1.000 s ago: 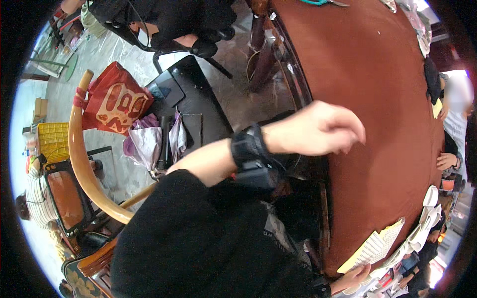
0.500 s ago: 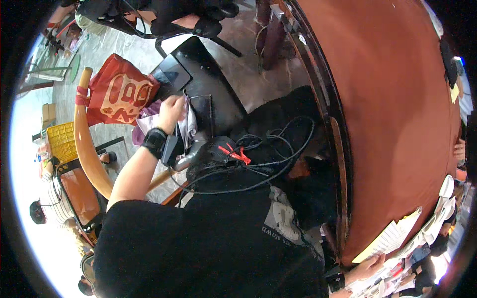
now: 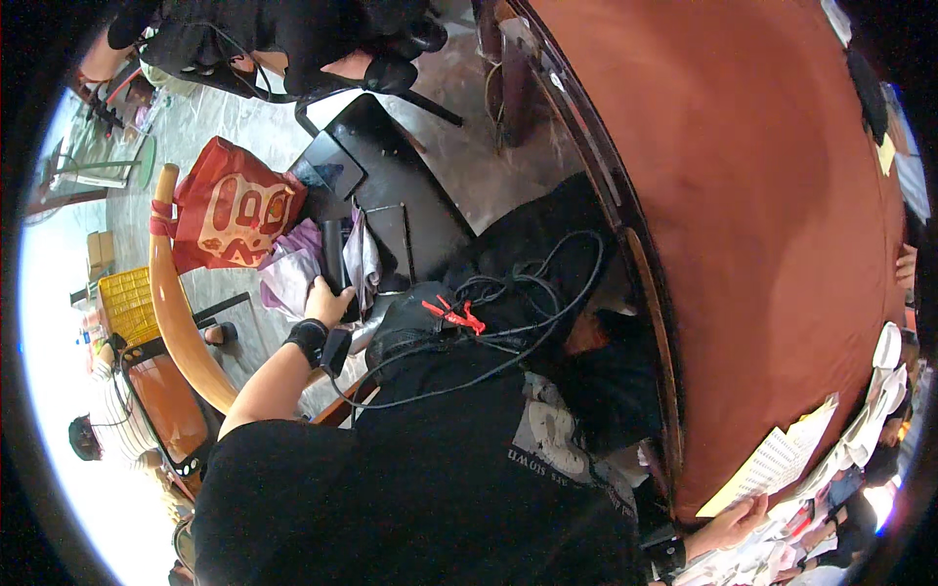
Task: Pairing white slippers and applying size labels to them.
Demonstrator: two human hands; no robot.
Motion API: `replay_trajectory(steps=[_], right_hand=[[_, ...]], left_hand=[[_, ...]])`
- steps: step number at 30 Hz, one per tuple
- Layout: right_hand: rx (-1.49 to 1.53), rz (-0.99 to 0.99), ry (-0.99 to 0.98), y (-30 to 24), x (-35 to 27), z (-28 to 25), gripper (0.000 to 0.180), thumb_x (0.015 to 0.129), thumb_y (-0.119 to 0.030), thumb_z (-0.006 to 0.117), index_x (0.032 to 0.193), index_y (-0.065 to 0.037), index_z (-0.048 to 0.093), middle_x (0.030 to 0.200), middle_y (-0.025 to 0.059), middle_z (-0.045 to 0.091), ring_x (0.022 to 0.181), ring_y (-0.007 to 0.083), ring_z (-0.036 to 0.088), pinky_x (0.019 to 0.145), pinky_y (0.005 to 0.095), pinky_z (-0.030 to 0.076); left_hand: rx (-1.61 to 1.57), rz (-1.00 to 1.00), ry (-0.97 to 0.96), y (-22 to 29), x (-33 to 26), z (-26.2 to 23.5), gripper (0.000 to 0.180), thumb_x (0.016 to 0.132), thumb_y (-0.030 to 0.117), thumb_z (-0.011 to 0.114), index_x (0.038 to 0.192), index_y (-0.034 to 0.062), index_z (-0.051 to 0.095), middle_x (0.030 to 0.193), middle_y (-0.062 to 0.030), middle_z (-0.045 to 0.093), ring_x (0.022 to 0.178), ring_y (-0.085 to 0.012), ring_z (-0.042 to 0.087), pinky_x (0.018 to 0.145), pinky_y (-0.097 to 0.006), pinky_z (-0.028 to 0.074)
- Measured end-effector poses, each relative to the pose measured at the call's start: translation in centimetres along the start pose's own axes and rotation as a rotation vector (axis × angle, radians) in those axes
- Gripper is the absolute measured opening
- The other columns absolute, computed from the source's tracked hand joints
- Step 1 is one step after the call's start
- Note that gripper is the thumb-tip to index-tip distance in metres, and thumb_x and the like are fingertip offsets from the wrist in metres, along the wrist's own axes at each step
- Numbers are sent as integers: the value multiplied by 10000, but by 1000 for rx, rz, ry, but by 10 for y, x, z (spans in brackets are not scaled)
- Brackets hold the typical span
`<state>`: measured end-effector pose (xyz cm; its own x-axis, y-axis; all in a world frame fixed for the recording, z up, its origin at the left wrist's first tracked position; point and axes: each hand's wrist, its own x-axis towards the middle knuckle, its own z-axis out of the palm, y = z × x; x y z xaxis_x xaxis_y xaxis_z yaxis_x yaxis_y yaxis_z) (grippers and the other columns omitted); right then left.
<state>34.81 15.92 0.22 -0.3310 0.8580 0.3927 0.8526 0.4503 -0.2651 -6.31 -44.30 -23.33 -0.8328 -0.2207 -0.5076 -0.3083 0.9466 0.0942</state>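
My left hand [image 3: 330, 301] is closed around the lower end of a dark, tube-shaped object [image 3: 336, 256], whose exact kind I cannot make out. A purple and white cloth bag [image 3: 291, 272] lies around it, on a black seat [image 3: 401, 166]. A dark flat case [image 3: 332, 166] rests further up that seat, next to a red paper bag [image 3: 237, 207]. On the table's right side, my right hand [image 3: 735, 524] grips the lower edge of printed yellow-white sheets [image 3: 772, 461]. Some of its fingers are hidden.
The red-brown tabletop [image 3: 743, 244] has a dark wooden edge on my right. A curved wooden chair arm [image 3: 176, 303] stands at left, with a yellow crate [image 3: 127, 296] behind it. A looped black cable [image 3: 576, 303] hangs over my lap. Another person [image 3: 293, 44] sits at the top.
My left hand has come back toward me from the top of the cloth bag. The dark tube-shaped object now shows in its grip. My right hand stays at the sheets.
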Motion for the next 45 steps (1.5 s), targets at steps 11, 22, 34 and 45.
replay_trajectory(steps=[11,22,34,45], right_hand=[[-56,8,-11,-7,1,1,329,975,-95,500,1221,113,562,1218,249,612,1104,321,601,979,378,467],[71,-23,88,-5,0,7,317,964,-124,523,1219,45,604,1151,190,673,1021,274,653,877,341,505],[82,-22,51,1,-2,4,322,974,-134,527,1229,51,593,1174,193,657,1040,286,636,915,348,491],[143,69,-15,14,-2,4,339,985,-67,479,1287,78,530,1289,207,575,1163,273,555,1003,345,435]], left_hand=[[-112,26,-35,9,12,-1,1152,665,315,806,1455,-118,89,1154,-347,583,1040,-412,628,871,-422,517],[293,97,-223,0,43,-55,1116,585,362,818,1408,-4,159,1147,-327,585,1069,-452,606,906,-446,512],[715,287,-474,29,66,-118,1049,530,401,857,1325,-69,359,1104,-290,647,1043,-393,647,875,-461,523],[1014,412,-660,102,103,-138,970,536,461,883,1319,36,499,1182,-209,648,1113,-369,619,927,-432,496]])
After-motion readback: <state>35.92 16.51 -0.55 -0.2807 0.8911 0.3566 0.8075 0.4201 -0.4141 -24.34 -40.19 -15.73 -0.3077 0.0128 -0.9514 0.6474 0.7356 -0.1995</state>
